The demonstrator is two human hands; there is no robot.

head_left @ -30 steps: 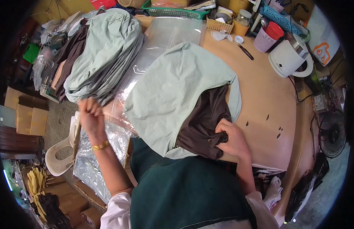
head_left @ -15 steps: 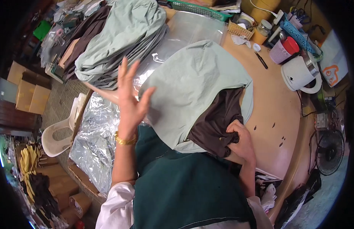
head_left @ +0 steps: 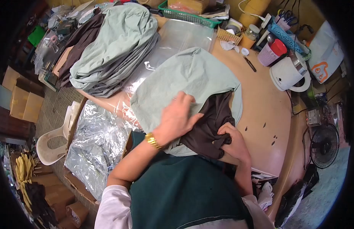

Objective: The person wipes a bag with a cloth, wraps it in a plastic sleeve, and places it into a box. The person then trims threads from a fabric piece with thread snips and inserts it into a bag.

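A pale green fabric piece [head_left: 165, 82] lies on the table, with a dark brown fabric part [head_left: 207, 131] showing through its opening at the lower right. My left hand [head_left: 179, 118], a gold bracelet on its wrist, is over the green fabric beside the opening, thumb stretched apart from the fingers. My right hand [head_left: 235, 143] is closed on a bunched edge of the brown fabric. Clear plastic sheets [head_left: 186, 34] lie partly beneath the green piece.
A pile of green and brown fabric [head_left: 116, 45] is at the upper left. Beside the table stands a box of plastic-wrapped items [head_left: 93, 141]. A white kettle [head_left: 287, 74], black pen [head_left: 249, 64], baskets and fan [head_left: 325, 146] are on the right side.
My left hand has moved from the left, first raised over the plastic and then across the green fabric to its opening. My right hand keeps hold of the brown fabric. The view has shifted.
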